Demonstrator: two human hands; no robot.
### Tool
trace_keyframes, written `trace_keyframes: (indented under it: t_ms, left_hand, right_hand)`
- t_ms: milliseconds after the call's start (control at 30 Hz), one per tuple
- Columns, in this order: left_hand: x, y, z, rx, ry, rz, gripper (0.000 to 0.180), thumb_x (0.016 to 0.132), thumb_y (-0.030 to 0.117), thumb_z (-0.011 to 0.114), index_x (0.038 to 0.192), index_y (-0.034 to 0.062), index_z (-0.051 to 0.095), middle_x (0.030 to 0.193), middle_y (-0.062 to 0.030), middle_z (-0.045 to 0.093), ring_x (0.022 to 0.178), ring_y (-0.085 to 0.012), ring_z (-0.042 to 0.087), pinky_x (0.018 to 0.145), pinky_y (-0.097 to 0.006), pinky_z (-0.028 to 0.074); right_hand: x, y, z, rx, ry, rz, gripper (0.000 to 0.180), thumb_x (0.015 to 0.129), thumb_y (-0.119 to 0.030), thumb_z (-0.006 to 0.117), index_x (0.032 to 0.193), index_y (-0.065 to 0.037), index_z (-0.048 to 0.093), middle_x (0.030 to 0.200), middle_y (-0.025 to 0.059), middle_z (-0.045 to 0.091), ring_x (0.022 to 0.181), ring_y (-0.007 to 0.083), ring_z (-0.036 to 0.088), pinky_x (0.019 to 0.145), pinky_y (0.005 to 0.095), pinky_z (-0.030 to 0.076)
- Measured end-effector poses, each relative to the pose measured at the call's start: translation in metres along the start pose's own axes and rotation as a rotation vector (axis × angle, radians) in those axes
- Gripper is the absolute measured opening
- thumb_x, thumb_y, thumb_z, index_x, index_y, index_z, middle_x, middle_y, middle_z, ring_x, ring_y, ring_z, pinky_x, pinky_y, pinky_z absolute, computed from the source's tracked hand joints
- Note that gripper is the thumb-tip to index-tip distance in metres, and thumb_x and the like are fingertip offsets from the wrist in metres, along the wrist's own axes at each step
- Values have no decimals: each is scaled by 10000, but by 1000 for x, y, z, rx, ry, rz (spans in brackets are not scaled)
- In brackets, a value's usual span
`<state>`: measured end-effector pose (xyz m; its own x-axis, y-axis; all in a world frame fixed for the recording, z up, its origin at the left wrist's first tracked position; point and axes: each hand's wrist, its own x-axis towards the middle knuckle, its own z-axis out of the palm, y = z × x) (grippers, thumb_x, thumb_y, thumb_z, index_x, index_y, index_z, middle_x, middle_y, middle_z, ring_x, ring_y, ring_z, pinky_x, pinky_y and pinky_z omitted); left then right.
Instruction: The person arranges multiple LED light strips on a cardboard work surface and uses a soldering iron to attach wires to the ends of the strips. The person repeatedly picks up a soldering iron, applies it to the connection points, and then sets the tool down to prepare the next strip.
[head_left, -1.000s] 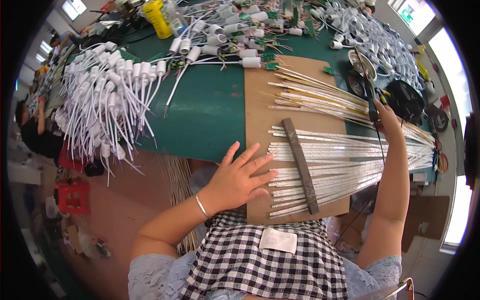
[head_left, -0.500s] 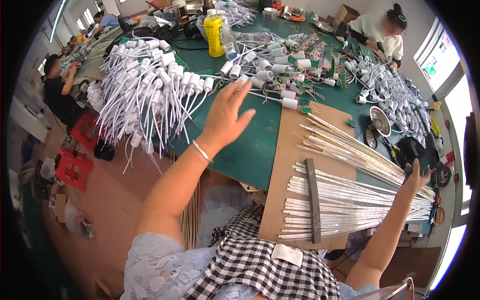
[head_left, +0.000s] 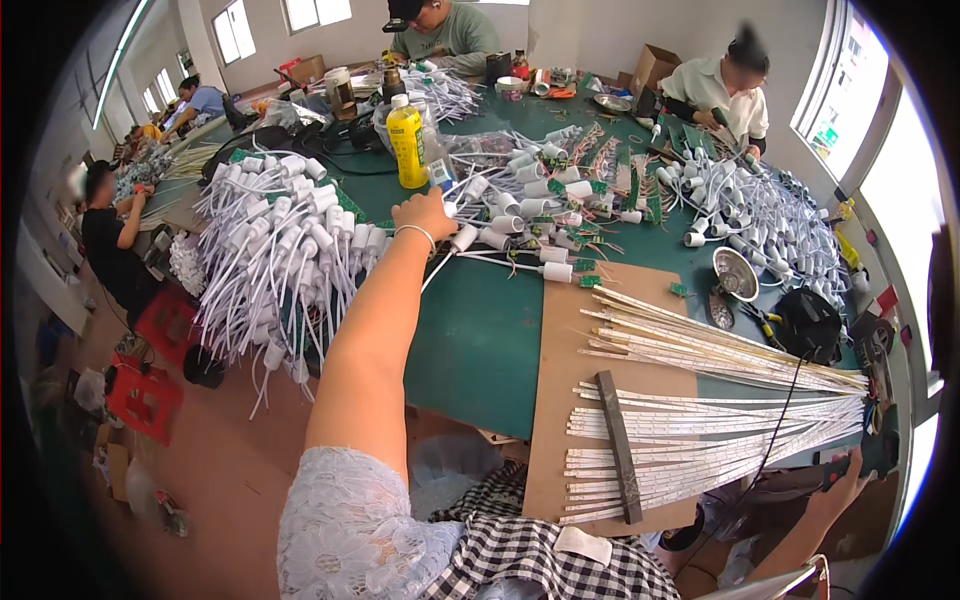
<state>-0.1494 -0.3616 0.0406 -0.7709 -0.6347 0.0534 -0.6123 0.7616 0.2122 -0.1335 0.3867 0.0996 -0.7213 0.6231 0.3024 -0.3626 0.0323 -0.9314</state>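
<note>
My left hand (head_left: 424, 216) reaches far over the green table, its fingers curled down at a white cylindrical cap (head_left: 450, 209) on the near side of a clear bottle. More white caps with cables (head_left: 510, 225) and small green circuit boards lie around it. At the lower right, my right hand (head_left: 848, 484) is wrapped round a dark hand-held tool (head_left: 880, 452), its kind unclear near the dim rim. Between my arms, thin LED strips (head_left: 690, 420) fan out over a brown board (head_left: 560, 400), with a dark bar (head_left: 618, 445) across their left ends.
A big heap of white capped cables (head_left: 285, 250) hangs over the table's left edge. A yellow bottle (head_left: 407, 145) stands behind my left hand. A metal bowl (head_left: 735, 273) and pliers (head_left: 762, 322) lie at the right. Co-workers sit across the table; red stools (head_left: 145, 398) stand left.
My left hand has gone forward from above the table to the white caps. My right hand has dropped toward the lower right, carrying the dark tool. The view has tilted up, showing another co-worker.
</note>
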Motion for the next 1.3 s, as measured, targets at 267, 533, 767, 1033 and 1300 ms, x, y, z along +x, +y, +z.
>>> trace_keyframes:
  t_ms: [267,533,767,1033,1300]
  left_hand:
    - [-37,-3,9,-1484,104,-164,514,832,249,674,1249,41,455,993,-71,534,772,-179,537,665,-358,484]
    - [-108,71,70,-1744,-164,-88,882,969,378,570,1576,139,-24,1445,-122,447,1306,-227,423,1073,-417,325]
    - [-44,26,46,-1009,229,111,505,876,269,643,1276,-23,546,1160,-234,648,1112,-323,627,945,-408,474]
    - [60,-25,30,-215,154,-378,444,895,230,559,1299,55,495,1217,-179,650,1160,-350,619,974,-476,450]
    - [100,-69,50,-651,198,-121,235,925,242,642,1008,38,722,900,-76,686,684,-181,616,613,-318,484]
  right_hand:
    - [-20,4,7,68,-30,12,215,888,-130,674,1055,-68,554,803,17,555,714,108,554,639,250,457]
    - [-37,2,16,25,-124,87,194,893,-107,663,1053,-68,560,814,14,566,700,113,550,657,249,454]
    - [-42,-1,-23,46,50,50,171,899,-132,670,1017,-53,576,883,23,587,717,122,565,679,253,456]
    - [-49,2,-20,-4,25,88,159,899,-147,676,981,-61,572,850,24,585,708,118,553,671,252,450]
    - [-49,15,-18,13,-39,111,201,890,-153,694,1016,-35,592,859,37,593,715,132,565,660,258,454]
